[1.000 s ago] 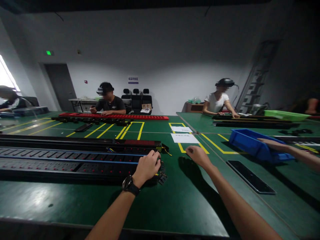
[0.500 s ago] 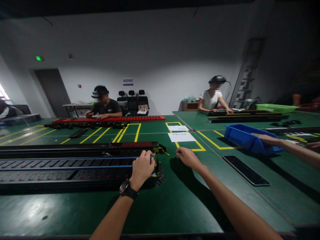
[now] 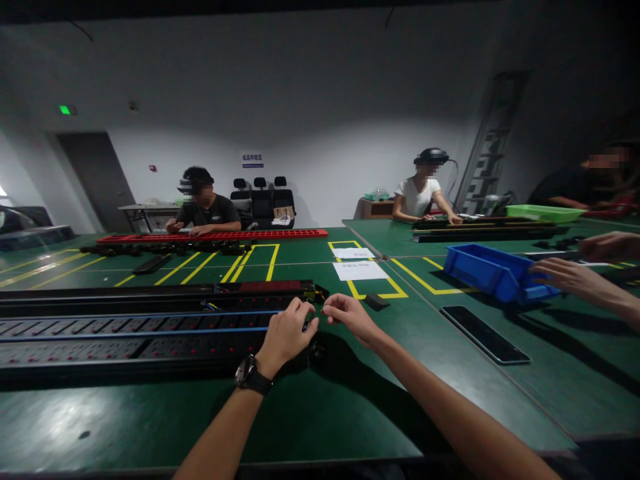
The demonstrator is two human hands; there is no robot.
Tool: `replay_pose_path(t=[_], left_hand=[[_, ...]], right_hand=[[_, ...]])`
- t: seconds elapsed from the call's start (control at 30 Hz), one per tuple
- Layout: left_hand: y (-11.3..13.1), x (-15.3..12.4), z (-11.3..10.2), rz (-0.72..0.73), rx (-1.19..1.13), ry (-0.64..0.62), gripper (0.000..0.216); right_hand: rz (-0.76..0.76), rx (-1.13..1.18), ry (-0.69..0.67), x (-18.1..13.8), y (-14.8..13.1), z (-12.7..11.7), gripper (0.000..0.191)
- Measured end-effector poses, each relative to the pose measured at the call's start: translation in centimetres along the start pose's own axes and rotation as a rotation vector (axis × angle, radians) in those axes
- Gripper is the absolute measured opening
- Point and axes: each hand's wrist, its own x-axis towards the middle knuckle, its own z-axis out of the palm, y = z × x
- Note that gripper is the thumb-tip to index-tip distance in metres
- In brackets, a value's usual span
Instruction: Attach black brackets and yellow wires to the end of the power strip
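Observation:
Long black power strips (image 3: 130,351) with red dots and blue edging lie side by side at the left, their ends near my hands. Over the right end of the strips, my left hand (image 3: 287,333) is closed, thumb and fingers curled around that end. A greenish-yellow bit shows between them, too small to name. My right hand (image 3: 350,317) pinches with thumb and forefinger just beside it; what sits in the pinch is too small to make out. Below the fingers, a dark end piece (image 3: 316,350) lies partly in shadow. A small black piece (image 3: 377,302) rests beyond my right hand.
To the right lie a phone (image 3: 484,335) and a blue bin (image 3: 493,273), with a co-worker's hands (image 3: 575,280) beside it. White paper labels (image 3: 359,270) lie ahead. Across the green table (image 3: 310,427) are a red slotted rail (image 3: 215,236) and other people at work.
My right hand has moved left, close to my left hand, and a small black piece now shows where it was. The co-worker's hand has drawn back from the bin; a second hand is visible.

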Motion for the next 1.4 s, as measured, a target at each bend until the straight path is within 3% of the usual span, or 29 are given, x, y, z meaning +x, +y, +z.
replay_pose_path(t=[0.17,0.4,0.8,1.1,1.23,1.4], left_hand=[[-0.2,0.0,0.2,0.037,-0.007,0.008,0.023],[-0.4,0.1,0.5,0.041,-0.004,0.031,0.025],[-0.2,0.2,0.3,0.013,0.040,-0.057,0.042],[-0.1,0.3,0.4,-0.175,0.065,-0.046,0.038],[-0.3,0.3,0.5,-0.221,0.073,-0.059,0.026],[-0.4,0.4,0.5,-0.214,0.092,-0.122,0.026]], right_hand=[[0.023,-0.009,-0.047,-0.4,-0.3,0.8,0.044],[-0.004,-0.105,0.017,-0.1,0.1,0.6,0.043],[0.014,-0.195,-0.041,-0.2,0.5,0.6,0.047],[0.046,-0.233,0.045,0.3,2.0,0.1,0.043],[0.044,-0.271,0.063,0.6,2.9,0.4,0.041],[0.052,-0.257,0.078,0.5,3.2,0.6,0.039]])
